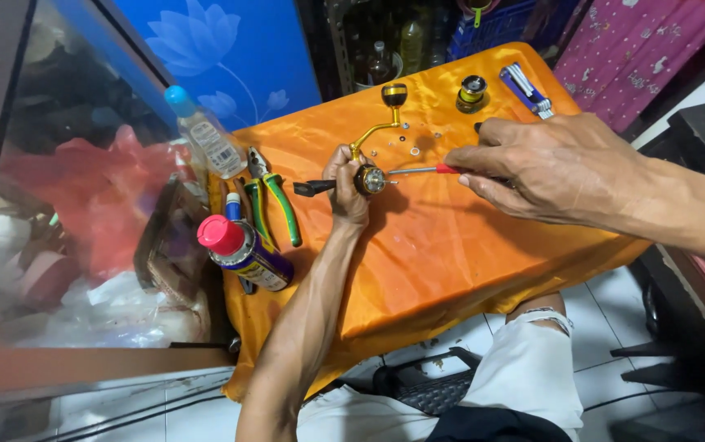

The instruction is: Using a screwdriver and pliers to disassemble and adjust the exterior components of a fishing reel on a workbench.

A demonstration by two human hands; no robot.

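Observation:
My left hand [344, 187] grips a black and gold fishing reel body [366, 178] just above the orange cloth; its gold crank handle [384, 115] with a dark knob points away from me. My right hand [545, 168] holds a red-handled screwdriver [426, 170] whose metal tip touches the reel's round side. Small washers and screws [408, 141] lie scattered on the cloth just behind the reel.
An orange cloth covers the small table [451, 245]. At its left lie green-handled pliers [275, 200], a spray can with a red cap [246, 250] and a clear bottle with a blue cap [203, 133]. A reel spool [472, 92] and a blue tool [524, 88] sit at the far edge.

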